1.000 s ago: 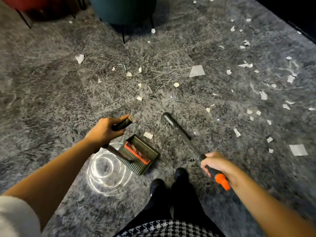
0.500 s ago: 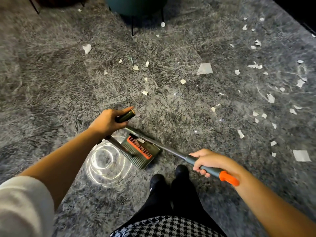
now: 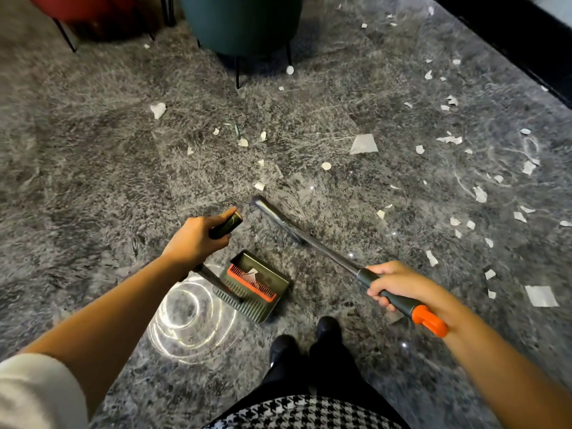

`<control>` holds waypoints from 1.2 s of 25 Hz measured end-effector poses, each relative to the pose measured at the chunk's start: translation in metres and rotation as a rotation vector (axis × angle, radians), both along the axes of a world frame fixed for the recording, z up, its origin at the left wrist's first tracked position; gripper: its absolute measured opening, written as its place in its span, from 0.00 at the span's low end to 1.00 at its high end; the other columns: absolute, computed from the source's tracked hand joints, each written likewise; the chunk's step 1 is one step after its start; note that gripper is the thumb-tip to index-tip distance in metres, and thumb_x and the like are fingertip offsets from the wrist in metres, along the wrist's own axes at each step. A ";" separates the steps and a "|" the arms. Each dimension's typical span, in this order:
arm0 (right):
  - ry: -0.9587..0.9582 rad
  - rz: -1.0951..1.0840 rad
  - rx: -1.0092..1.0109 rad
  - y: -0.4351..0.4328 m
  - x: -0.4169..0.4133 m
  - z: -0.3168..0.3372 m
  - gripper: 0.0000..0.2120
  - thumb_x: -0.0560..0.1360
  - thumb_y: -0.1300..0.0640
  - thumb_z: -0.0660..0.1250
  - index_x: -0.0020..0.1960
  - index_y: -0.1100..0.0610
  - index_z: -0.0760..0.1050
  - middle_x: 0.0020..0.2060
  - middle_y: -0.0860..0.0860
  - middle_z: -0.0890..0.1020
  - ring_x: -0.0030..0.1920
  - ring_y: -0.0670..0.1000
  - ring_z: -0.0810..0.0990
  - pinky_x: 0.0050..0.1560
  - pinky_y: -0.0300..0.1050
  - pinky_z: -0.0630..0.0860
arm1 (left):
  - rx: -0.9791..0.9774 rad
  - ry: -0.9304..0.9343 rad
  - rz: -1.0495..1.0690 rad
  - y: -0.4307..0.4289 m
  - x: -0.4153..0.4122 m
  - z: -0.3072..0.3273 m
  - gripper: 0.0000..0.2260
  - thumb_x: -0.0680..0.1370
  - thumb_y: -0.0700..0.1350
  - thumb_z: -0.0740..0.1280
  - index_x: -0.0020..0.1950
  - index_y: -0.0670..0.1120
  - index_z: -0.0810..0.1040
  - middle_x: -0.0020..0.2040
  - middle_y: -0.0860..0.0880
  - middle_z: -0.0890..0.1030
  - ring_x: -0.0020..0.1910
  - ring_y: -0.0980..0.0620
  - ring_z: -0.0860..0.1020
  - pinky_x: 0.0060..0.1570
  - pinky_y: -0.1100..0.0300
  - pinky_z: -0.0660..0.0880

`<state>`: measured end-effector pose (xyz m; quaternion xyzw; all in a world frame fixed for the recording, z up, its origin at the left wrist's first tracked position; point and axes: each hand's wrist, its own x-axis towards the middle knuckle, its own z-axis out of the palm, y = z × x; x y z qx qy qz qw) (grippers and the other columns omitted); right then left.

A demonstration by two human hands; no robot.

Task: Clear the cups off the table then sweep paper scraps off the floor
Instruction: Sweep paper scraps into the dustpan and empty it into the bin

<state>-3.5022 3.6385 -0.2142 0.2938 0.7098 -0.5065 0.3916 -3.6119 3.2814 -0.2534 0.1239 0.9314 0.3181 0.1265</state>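
Scraps (image 3: 363,144) lie scattered on floor (image 3: 93,181), mostly ahead and right of both hands, none touching them. Dustpan (image 3: 250,308) on floor holds one white piece (image 3: 252,272). Left hand (image 3: 193,239) grips dustpan's handle. Right hand (image 3: 393,281) grips broom (image 3: 309,239), its head blurred.

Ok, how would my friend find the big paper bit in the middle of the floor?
Start at the teal chair at the top and come down the grey floor toward the person. Beyond the far end of the broom, slightly right, lies the big paper scrap. It is four-sided and far larger than the tiny bits around it.
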 end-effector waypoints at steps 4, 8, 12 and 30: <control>0.035 -0.054 0.056 0.013 -0.028 0.000 0.21 0.73 0.74 0.60 0.65 0.66 0.70 0.26 0.56 0.72 0.17 0.46 0.70 0.18 0.35 0.67 | 0.044 0.046 0.125 -0.004 -0.019 0.010 0.25 0.72 0.39 0.72 0.68 0.50 0.74 0.30 0.55 0.71 0.23 0.68 0.68 0.28 0.71 0.65; 0.050 -0.224 0.056 0.037 -0.080 -0.006 0.14 0.72 0.75 0.61 0.54 0.64 0.73 0.26 0.56 0.71 0.16 0.47 0.69 0.17 0.35 0.66 | 0.035 0.068 0.186 0.005 -0.051 0.017 0.24 0.73 0.40 0.72 0.67 0.52 0.74 0.30 0.56 0.71 0.23 0.65 0.66 0.31 0.61 0.67; 0.075 -0.284 0.085 0.062 -0.158 -0.023 0.10 0.72 0.76 0.60 0.39 0.62 0.70 0.23 0.56 0.71 0.15 0.48 0.69 0.16 0.35 0.67 | 0.015 0.073 0.214 0.016 -0.110 0.012 0.22 0.73 0.42 0.72 0.67 0.52 0.75 0.30 0.51 0.72 0.25 0.62 0.65 0.30 0.60 0.67; -0.003 0.027 0.222 0.052 -0.443 -0.071 0.08 0.69 0.74 0.61 0.33 0.65 0.69 0.13 0.54 0.70 0.14 0.50 0.68 0.17 0.34 0.66 | -0.043 -0.011 0.337 0.046 -0.315 0.009 0.25 0.74 0.40 0.71 0.69 0.53 0.72 0.46 0.46 0.84 0.46 0.53 0.81 0.45 0.54 0.74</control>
